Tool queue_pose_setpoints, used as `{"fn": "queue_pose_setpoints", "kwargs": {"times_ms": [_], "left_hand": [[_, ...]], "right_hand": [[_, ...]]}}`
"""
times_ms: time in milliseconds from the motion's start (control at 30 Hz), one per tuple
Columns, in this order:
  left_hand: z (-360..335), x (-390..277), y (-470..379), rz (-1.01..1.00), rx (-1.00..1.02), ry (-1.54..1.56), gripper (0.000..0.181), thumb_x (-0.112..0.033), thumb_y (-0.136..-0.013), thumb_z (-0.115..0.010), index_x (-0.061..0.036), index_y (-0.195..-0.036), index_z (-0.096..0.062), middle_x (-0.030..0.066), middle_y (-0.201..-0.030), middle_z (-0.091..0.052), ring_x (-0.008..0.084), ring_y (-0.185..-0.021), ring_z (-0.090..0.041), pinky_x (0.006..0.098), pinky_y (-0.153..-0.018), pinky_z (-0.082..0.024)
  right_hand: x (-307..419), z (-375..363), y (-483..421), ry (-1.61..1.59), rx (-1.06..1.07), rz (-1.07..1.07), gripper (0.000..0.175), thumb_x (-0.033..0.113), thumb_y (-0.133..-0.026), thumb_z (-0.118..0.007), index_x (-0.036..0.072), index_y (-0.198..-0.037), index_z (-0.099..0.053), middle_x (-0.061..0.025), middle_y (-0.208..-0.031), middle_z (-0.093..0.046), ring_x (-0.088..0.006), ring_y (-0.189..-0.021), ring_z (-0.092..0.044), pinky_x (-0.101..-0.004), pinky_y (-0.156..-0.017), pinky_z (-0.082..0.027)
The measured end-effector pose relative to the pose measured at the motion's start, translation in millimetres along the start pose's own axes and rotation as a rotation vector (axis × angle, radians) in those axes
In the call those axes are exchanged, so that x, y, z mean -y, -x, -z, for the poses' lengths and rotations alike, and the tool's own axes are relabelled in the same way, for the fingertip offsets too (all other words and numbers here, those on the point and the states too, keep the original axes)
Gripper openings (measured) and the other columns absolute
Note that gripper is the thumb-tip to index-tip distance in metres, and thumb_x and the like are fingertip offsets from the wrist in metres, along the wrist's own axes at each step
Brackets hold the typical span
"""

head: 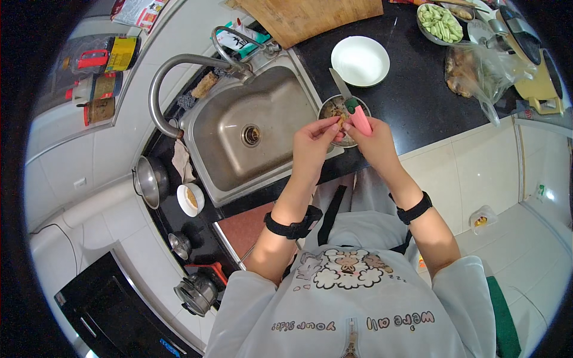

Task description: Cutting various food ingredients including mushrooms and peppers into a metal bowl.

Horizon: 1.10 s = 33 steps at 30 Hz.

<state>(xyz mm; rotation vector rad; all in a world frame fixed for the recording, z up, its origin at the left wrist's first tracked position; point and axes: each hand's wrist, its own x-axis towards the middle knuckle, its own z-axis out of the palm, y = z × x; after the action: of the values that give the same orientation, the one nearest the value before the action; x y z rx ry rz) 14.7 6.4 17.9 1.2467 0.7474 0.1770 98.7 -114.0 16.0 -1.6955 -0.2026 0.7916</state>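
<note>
My left hand [315, 136] pinches a small brownish food piece [341, 121] between thumb and fingertips, above a metal bowl [323, 107]. My right hand [378, 138] meets it there, its thumb and fingertips at the same piece. A knife with a pink handle [361, 121], a green collar and a bare blade sits at the thumb side of my right hand, its tip pointing away from me. The fingers behind the handle are hidden. Bits of food and peel [332, 109] lie in the metal bowl, partly covered by my hands.
Left of my hands is a steel sink [277, 112] with a curved faucet [154, 85]. Beyond the metal bowl stand a white bowl [360, 60] and a wooden board [309, 18]. A bowl of sliced green vegetable [441, 24] and a plastic bag [485, 71] are farther right.
</note>
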Motion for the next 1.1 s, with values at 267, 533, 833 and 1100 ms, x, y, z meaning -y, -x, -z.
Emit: {"fn": "queue_pose_setpoints", "kwargs": {"times_ms": [267,533,833,1100], "left_hand": [[-11,-10,4,-0.012,-0.036,-0.151,0.024,-0.003,-0.086,-0.061,0.003,-0.108,-0.062,0.0081,-0.092,-0.066,0.0117,-0.077,-0.061,0.0233,-0.071,-0.05],[-13,-3,3,-0.259,-0.044,-0.368,0.024,-0.002,-0.086,-0.059,0.0016,-0.109,-0.062,0.009,-0.095,-0.063,0.0129,-0.082,-0.062,0.0245,-0.074,-0.05],[-14,5,0,-0.336,-0.035,-0.28,0.02,0.002,-0.086,-0.055,0.0026,-0.105,-0.061,0.0105,-0.093,-0.057,0.0164,-0.079,-0.063,0.0251,-0.071,-0.051],[-22,9,0,-0.413,-0.122,-0.346,0.017,0.001,-0.086,-0.056,0.0024,-0.102,-0.062,0.009,-0.087,-0.058,0.0152,-0.075,-0.062,0.0249,-0.069,-0.05]], "right_hand": [[-1,2,0,-0.009,0.002,-0.035,0.026,0.022,-0.081,-0.065,-0.002,-0.089,-0.066,-0.0085,-0.075,-0.066,-0.0118,-0.068,-0.058,-0.0275,-0.063,-0.046],[0,4,-2,-0.111,0.021,-0.104,0.028,0.026,-0.083,-0.065,-0.002,-0.086,-0.067,-0.0029,-0.067,-0.061,-0.0077,-0.06,-0.052,-0.0248,-0.054,-0.042],[1,0,-1,-0.249,0.027,-0.14,0.022,0.022,-0.082,-0.064,0.0,-0.083,-0.067,0.0,-0.065,-0.059,-0.0063,-0.056,-0.049,-0.0235,-0.049,-0.037],[1,-7,1,-0.435,-0.005,-0.216,0.017,0.014,-0.083,-0.063,0.0,-0.093,-0.063,0.005,-0.06,-0.047,-0.0026,-0.046,-0.038,-0.0197,-0.042,-0.027]]}}
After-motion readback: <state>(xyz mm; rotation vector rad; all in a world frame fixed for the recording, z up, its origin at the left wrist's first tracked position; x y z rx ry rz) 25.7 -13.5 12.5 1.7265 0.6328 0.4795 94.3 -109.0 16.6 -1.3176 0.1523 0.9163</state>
